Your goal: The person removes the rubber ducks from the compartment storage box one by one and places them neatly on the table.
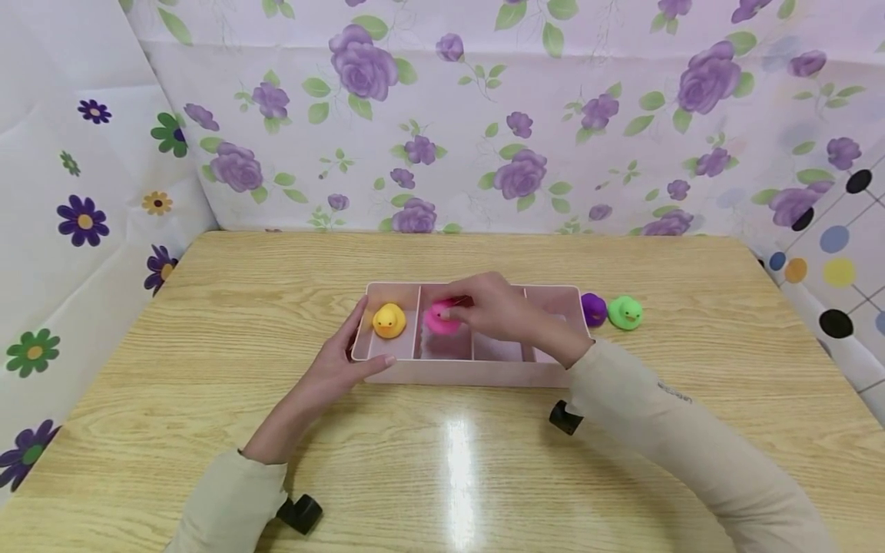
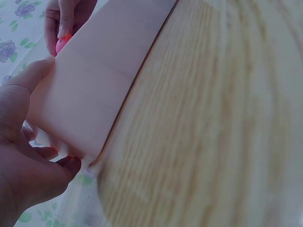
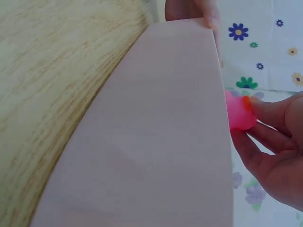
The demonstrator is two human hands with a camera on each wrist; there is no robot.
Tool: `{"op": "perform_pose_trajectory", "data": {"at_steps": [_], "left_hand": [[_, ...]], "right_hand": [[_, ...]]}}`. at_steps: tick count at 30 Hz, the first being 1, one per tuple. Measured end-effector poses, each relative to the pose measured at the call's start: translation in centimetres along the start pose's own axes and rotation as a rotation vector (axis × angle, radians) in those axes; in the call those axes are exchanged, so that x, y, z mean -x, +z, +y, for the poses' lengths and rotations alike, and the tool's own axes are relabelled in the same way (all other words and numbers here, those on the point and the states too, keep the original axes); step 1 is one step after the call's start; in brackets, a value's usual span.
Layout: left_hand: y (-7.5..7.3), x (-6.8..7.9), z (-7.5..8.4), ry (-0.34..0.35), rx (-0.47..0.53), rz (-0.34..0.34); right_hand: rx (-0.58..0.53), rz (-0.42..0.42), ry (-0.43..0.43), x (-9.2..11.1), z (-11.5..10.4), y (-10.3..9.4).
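A pale pink box (image 1: 456, 374) with a row of compartments stands on the wooden table. My left hand (image 1: 339, 362) holds its left end, thumb over the front rim and fingers round the end wall. In the leftmost compartment sits a yellow rubber duck (image 1: 389, 322). My right hand (image 1: 499, 309) reaches over the box and pinches a pink rubber duck (image 1: 437, 321) within the second compartment from the left. In the right wrist view, the thumb and fingers grip the pink duck (image 3: 240, 113) beside its orange beak, and the box wall hides its lower part.
Just past the box's right end are a purple duck (image 1: 594, 309), partly hidden by the box, and a green duck (image 1: 626, 314). A flowered cloth (image 1: 477, 138) hangs behind the table (image 1: 207, 369). Black wrist mounts (image 1: 301, 514) hang below both sleeves.
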State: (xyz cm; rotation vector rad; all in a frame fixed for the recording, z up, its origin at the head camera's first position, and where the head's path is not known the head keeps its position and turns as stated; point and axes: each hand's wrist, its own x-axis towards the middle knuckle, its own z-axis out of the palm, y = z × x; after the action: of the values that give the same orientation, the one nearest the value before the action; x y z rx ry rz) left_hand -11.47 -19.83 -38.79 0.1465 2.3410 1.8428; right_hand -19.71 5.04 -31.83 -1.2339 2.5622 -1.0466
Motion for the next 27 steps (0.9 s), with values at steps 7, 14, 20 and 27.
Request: {"op": "perform_pose_trajectory", "data": {"at_steps": [7,14,20,27], "left_hand": [[0.0,0.1,0.0,0.004,-0.006,-0.001],[-0.2,0.2,0.0,0.008,0.008,-0.002],[-0.2,0.1,-0.1,0.017,0.011,-0.007],[-0.1,0.0,-0.1,0.014,-0.001,-0.005]], "right_hand": [[-0.065,0.035,0.064,1.4,0.5,-0.6],[-0.108,0.050,0.089,2.1,0.3,-1.0],[-0.074,0.091,0.098,2.7,0.2,-1.3],[-0.040,0.121,0.154,3.9,0.7,-2.0]]}}
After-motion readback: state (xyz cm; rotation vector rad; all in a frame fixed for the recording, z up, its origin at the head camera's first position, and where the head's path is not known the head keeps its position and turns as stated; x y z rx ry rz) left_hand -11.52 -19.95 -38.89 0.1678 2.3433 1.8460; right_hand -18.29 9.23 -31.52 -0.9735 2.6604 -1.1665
